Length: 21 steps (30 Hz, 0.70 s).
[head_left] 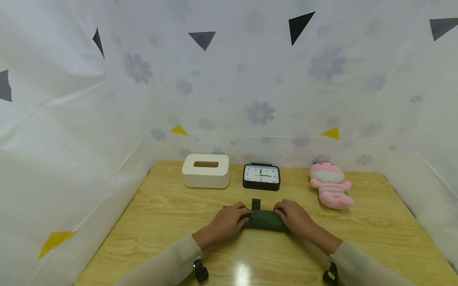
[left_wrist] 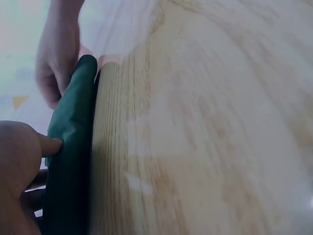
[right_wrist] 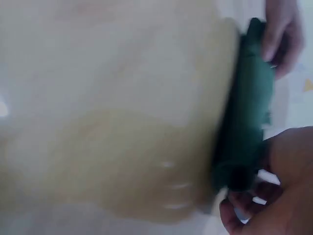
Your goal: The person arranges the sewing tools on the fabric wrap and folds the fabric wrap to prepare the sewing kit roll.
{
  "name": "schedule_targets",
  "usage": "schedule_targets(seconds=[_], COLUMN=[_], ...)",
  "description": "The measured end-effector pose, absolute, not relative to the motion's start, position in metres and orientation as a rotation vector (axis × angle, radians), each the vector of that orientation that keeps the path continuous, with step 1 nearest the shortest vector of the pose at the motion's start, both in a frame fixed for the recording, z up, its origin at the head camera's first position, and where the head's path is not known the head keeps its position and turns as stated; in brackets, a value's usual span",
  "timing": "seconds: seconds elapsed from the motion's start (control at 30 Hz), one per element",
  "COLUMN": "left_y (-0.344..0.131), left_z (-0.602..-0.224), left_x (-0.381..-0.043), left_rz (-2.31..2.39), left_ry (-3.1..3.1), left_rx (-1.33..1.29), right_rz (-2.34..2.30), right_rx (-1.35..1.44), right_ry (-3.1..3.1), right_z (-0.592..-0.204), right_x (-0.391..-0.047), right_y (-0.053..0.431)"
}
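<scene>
A dark green roll of soft, leather-like material (head_left: 265, 221) lies crosswise on the table. From its far side a short strap (head_left: 255, 204) with what looks like a snap sticks out. My left hand (head_left: 229, 219) grips the roll's left end, its thumb (left_wrist: 51, 145) pressed against the side. At the other end my right hand (head_left: 295, 217) holds the roll, fingers curled over its far side. In the right wrist view the roll (right_wrist: 247, 107) shows a round, open-looking end near the right hand's fingers (right_wrist: 244, 203). The fingertips behind the roll are partly hidden.
Behind the roll stand a white tissue box (head_left: 206, 178) and a black-framed clock (head_left: 261, 185), its dial upside down. A pink striped plush toy (head_left: 330, 186) lies at the back right. Patterned white sheeting (head_left: 229, 87) encloses the wood-grain table (head_left: 154, 214).
</scene>
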<state>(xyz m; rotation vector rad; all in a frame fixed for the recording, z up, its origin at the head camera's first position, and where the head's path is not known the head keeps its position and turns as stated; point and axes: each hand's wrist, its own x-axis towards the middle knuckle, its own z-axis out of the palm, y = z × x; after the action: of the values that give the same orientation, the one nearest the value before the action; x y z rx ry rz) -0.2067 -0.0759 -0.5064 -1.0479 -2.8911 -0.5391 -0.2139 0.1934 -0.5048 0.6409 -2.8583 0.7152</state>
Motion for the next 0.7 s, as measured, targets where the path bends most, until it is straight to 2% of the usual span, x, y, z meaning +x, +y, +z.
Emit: schedule_targets(seconds=[0.17,0.4,0.7], left_y=[-0.075,-0.071,-0.070], left_z=[-0.506,-0.505,-0.506], left_x=[-0.207,-0.207,-0.208], left_rz=[-0.553,-0.504,-0.535], left_ry=[-2.904,-2.882,-2.852], left_rx=[-1.028,-1.027,-1.008], right_rz=[0.796,1.062,1.144], right_rx=[0.591,0.496,0.471], right_ry=[-2.844,-2.763,-2.740], right_z=[-0.493,-0.497,-0.501], right_x=[-0.221,-0.223,-0.224], right_y=[0.171,0.137,0.132])
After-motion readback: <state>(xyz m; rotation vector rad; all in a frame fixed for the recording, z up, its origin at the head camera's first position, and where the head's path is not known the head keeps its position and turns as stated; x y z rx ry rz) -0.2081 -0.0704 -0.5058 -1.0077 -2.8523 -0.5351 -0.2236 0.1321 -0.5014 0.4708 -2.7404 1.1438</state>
